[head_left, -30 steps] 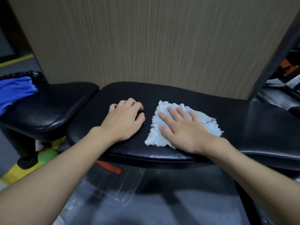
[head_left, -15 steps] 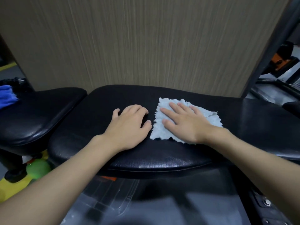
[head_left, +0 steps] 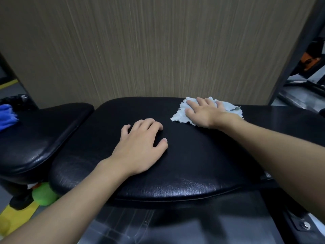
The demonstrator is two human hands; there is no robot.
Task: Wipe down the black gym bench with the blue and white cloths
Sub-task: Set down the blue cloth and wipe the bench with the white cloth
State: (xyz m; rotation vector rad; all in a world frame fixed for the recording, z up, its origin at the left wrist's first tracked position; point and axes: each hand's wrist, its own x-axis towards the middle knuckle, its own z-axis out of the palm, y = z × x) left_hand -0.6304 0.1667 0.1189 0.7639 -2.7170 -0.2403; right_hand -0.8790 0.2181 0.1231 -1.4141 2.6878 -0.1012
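One stroke has carried the white cloth [head_left: 178, 116] from the middle of the black gym bench [head_left: 202, 164] to its far edge, pressed flat under the straight fingers [head_left: 201, 101] of the right hand [head_left: 207, 113]. The left hand [head_left: 140, 147] stays braced mid-bench, fingers loosely bent and holding nothing, so the wiping looks to be working outward.

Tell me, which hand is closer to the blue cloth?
Left. The left hand rests on the bench, to the right of the blue cloth; the right hand presses the white cloth even farther right.
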